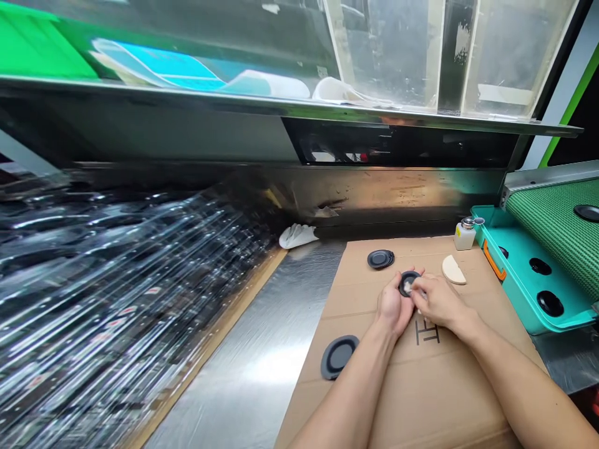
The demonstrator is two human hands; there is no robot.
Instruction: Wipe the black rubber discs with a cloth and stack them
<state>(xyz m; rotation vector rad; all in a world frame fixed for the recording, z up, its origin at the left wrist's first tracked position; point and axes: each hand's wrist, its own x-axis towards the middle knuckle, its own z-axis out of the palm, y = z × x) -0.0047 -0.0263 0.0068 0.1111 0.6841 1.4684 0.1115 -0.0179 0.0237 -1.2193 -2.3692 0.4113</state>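
Note:
Over the cardboard sheet (397, 386), my left hand (393, 304) holds a round dark disc (407, 280) with a raised rim. My right hand (435, 299) is closed on a small white piece (407, 287) that touches the disc's face. A small stack of dark discs (380, 259) lies beyond my hands. Nearer me, left of my left forearm, is a larger dark disc or stack (339, 357). A cream half-round pad (453, 270) lies to the right of my hands, below a small white bottle with a metal top (465, 234).
A teal tray (519, 274) with several black discs stands at the right, beside a green conveyor belt (556, 212) carrying a dark disc. Plastic-wrapped goods (116, 299) fill the left. A metal shelf edge (281, 107) crosses above; a crumpled white cloth (297, 236) lies at the back.

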